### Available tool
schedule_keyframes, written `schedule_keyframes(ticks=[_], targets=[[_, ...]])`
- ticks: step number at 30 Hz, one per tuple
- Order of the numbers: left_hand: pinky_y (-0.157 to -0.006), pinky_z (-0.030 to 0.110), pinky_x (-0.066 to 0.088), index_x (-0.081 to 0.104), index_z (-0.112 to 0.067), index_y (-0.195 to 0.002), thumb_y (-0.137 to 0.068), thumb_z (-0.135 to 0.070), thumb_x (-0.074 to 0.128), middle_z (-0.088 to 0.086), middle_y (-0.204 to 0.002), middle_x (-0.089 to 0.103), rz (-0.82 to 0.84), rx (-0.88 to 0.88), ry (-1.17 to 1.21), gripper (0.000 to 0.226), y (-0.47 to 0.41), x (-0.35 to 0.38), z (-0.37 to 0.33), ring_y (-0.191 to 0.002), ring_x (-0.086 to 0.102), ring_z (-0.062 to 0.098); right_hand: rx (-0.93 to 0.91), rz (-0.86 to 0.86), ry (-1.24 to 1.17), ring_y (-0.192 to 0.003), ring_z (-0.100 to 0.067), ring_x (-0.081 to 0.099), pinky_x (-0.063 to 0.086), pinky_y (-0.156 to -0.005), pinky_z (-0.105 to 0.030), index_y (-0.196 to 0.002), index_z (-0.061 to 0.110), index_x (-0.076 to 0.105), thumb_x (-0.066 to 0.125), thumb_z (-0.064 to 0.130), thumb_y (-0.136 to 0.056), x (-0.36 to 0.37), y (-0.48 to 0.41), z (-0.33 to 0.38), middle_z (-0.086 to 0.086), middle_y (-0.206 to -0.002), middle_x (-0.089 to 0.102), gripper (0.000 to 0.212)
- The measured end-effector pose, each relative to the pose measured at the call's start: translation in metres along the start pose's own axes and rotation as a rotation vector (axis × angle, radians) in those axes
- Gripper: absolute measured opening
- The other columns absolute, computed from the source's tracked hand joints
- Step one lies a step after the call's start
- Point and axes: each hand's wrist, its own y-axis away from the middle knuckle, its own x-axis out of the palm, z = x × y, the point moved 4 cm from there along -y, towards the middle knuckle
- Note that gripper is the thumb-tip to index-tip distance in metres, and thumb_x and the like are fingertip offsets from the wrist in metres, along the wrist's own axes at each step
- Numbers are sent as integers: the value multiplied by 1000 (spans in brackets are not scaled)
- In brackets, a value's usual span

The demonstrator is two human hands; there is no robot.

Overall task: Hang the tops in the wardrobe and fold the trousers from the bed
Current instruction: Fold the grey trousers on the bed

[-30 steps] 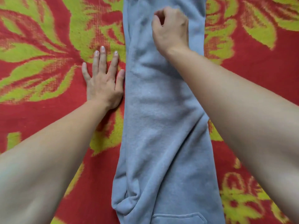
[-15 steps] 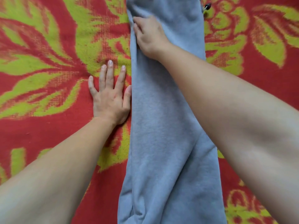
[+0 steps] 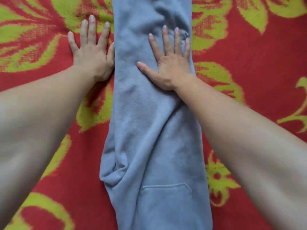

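The folding step is in hand. The grey trousers [image 3: 149, 130] are laid long and flat down the middle of the red and green bed [image 3: 249, 63], from 6 o'clock up to 12 o'clock.

Nearest, at 6 o'clock, a pocket [image 3: 166, 190] is seen. A small bunch of cloth [image 3: 111, 171] is left at 7 o'clock. Both bare arms are stretched forward, one on each side of the trousers.

The left hand [image 3: 92, 53] is laid flat on the bed at about 10 o'clock. Its fingers are straight and apart, and nothing is held. Its thumb side is set right against the trousers' edge. The right hand [image 3: 171, 63] is laid flat on the trousers near 1 o'clock. Its fingers are spread wide, so the cloth is pressed down, not gripped.

Farthest off, at 12 o'clock, wrinkles [image 3: 166, 14] are seen. It is judged that these need to be smoothed next. Then one end must be gripped and brought over the other.
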Motion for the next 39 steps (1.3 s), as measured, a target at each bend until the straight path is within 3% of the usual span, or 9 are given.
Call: schedule_keyframes(ticks=[3,7,10,14,23,28,31,36,39], targets=[[-118,55,-2,10,-28,-156,-103,-47,13,4,-164,-3,112,-53,167,57,-8,-15,7,-151,-3,22,41,22,-65,-150,-37,-18,-10,-118,-58,-159,30,0,17,76,-91,-11,14,-1,-11,-165,-16,84],[-121,41,13,27,-13,-153,-97,-56,16,10,-160,24,35,-152,557,71,50,-32,3,-149,19,23,168,-394,-279,-151,-37,12,10,-120,-49,-155,18,30,33,50,-100,-18,106,-1,-19,-163,13,63],[-120,42,14,27,-24,-153,-95,-63,25,10,-162,19,-35,-165,503,70,163,-16,-19,-149,16,24,287,-504,-373,-143,-39,32,26,-115,-45,-149,10,40,45,45,-99,8,201,-5,-25,-157,27,61],[-119,48,13,28,-29,-153,-95,-51,42,15,-161,16,-22,-22,272,63,269,19,-37,-149,15,31,421,-175,-247,-146,-40,21,24,-116,-51,-157,22,23,39,51,-100,74,303,-24,-25,-161,12,67],[-108,35,31,44,-12,-142,-96,-40,48,13,-138,51,-102,-400,436,54,269,-5,22,-129,44,30,537,-44,-499,-152,-29,5,8,-122,-49,-154,28,31,24,58,-102,91,358,-43,-13,-165,9,60],[-114,48,22,19,-21,-155,-96,-59,36,10,-161,17,19,-451,437,72,378,11,-40,-147,18,27,348,82,-339,-153,-28,-2,4,-122,-47,-159,23,13,23,59,-101,111,429,-30,-13,-166,0,68],[-112,51,25,9,-17,-156,-92,-60,47,18,-160,13,142,-540,338,85,482,46,-70,-145,19,35,430,146,-354,-153,-29,-2,7,-123,-49,-159,22,12,28,57,-101,128,468,-26,-13,-166,-2,70],[-83,42,39,52,-11,-115,-93,-58,47,13,-111,58,190,-919,564,52,591,68,-85,-104,52,34,626,4,-525,-138,-36,33,31,-109,-49,-150,15,37,41,55,-99,121,508,-6,-15,-153,33,65],[-65,35,33,49,-11,-79,-93,-66,38,2,-76,56,298,-843,793,58,602,70,-89,-74,53,24,774,162,-703,-121,-36,50,41,-97,-44,-138,11,43,43,76,-87,130,545,10,-13,-134,49,82]])
